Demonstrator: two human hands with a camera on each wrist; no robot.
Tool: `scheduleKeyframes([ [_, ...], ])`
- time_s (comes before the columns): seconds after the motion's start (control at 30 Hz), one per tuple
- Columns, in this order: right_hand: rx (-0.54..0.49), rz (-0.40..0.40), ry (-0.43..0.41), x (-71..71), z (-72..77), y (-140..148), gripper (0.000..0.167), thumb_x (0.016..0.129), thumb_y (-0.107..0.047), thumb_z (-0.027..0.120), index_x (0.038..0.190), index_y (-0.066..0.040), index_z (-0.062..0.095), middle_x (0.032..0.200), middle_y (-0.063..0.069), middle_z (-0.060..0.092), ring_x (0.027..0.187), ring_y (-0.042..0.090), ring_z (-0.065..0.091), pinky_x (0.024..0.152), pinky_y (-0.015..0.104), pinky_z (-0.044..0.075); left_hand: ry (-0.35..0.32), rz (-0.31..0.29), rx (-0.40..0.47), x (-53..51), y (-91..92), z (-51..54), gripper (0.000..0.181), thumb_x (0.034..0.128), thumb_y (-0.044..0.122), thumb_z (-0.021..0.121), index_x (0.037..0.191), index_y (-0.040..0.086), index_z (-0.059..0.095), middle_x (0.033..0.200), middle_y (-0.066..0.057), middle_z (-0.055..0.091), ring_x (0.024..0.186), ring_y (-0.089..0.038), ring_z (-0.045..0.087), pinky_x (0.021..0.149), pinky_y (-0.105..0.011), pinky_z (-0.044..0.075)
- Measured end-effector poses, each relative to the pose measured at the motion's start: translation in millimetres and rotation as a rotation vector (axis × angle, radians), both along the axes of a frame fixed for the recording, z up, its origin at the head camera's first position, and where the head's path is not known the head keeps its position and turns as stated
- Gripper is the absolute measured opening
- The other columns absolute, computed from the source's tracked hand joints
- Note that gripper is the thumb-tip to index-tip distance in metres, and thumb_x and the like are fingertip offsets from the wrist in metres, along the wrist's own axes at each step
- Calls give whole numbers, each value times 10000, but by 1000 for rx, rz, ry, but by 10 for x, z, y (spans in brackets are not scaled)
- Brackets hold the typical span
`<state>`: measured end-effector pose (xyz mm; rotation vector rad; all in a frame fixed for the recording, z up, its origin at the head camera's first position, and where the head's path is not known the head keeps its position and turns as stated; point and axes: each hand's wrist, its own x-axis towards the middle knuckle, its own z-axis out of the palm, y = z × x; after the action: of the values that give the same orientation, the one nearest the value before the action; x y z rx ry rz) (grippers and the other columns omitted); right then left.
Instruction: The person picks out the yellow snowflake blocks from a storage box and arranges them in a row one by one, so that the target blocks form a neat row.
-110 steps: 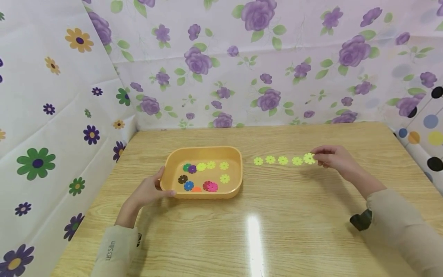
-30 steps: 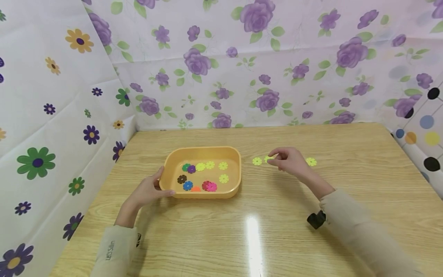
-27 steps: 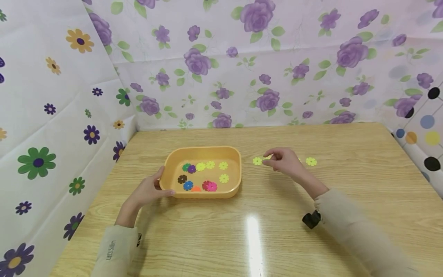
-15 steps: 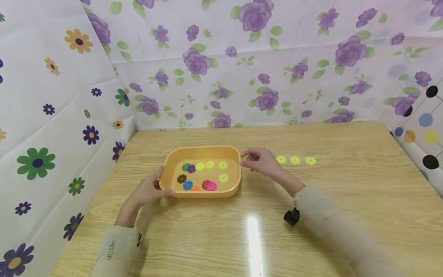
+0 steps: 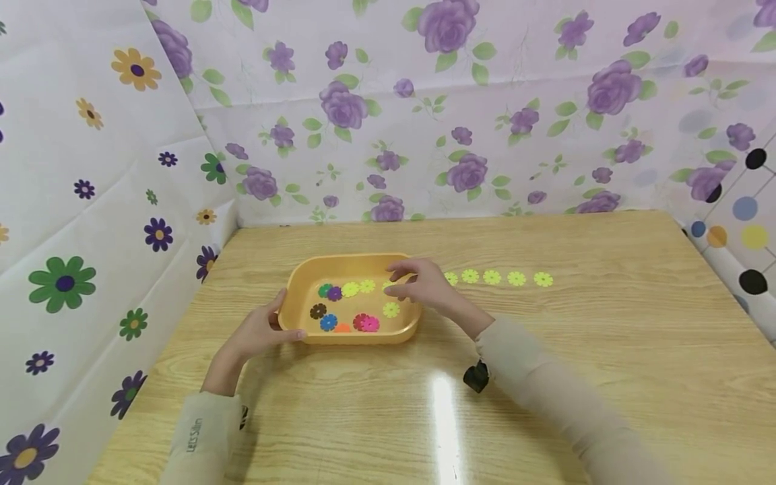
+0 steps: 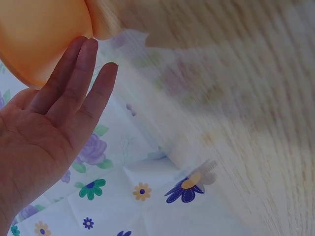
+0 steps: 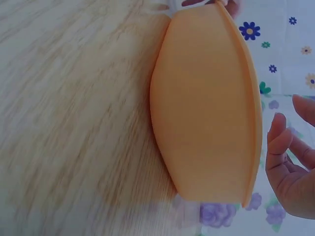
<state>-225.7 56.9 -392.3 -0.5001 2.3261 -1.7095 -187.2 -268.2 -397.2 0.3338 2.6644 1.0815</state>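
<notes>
An orange plastic basin (image 5: 348,263) stands on the table with interlocking flower-shaped discs in it. My left hand (image 5: 257,333) holds its left end, thumb on the front rim; in the left wrist view the fingers of that hand (image 6: 49,132) lie along the outer wall of the basin (image 6: 44,34). Over the basin's right end hovers my right hand (image 5: 427,286), thumb and forefinger apart beside a partly hidden yellow disc (image 5: 386,285). Nothing shows between the fingers of the right hand (image 7: 293,172) in the right wrist view. Another yellow disc (image 5: 391,310) lies just in front.
A row of several yellow discs (image 5: 492,277) lies right of the basin, its left end partly behind the right hand. Green, purple, brown, blue (image 5: 329,322), orange and pink (image 5: 370,324) discs are inside the basin. Flowered cloth (image 5: 388,162) hangs behind the table (image 5: 364,411).
After leaving a yellow disc at the row's right end, my right hand has moved left along the row and over the basin. My left hand has stayed on the basin.
</notes>
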Motion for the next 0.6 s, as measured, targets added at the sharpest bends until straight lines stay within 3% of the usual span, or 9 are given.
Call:
scheduleKeyframes([
  [0.07,12,16,18,1,-5,-74,419,775,-115,721,1164,-22,596,1023,182,602,737,316,619,645,422,505,0,4,-3,1,1,-5,1022,745,331,751,1429,-49,93,1156,-323,532,925,-251,598,822,-396,472],
  [0.1,22,23,36,-1,-12,-112,418,768,-108,726,1156,-18,601,1017,179,605,754,306,615,666,421,506,3,8,-5,-22,-29,-57,1035,736,353,753,1435,-33,95,1153,-311,541,922,-241,600,822,-387,473],
  [0.27,79,44,109,-27,-68,-278,432,748,-104,745,1147,-8,610,1040,159,607,894,273,572,664,262,483,10,1,-3,-26,-31,-63,1027,742,347,749,1431,-43,94,1157,-318,535,921,-244,602,816,-376,476],
  [0.4,142,50,100,-41,-122,-407,518,741,-136,756,1212,-20,572,1143,179,577,926,279,573,705,292,483,-1,9,5,-28,-36,-67,1029,739,337,754,1435,-34,93,1209,-318,500,947,-257,595,836,-395,466],
  [0.6,231,27,67,-49,-200,-577,612,724,-164,769,1273,-50,525,1258,136,527,1107,277,500,915,368,405,-12,11,3,-30,-35,-62,1023,747,328,750,1436,-34,86,1239,-319,474,960,-266,586,846,-411,460],
])
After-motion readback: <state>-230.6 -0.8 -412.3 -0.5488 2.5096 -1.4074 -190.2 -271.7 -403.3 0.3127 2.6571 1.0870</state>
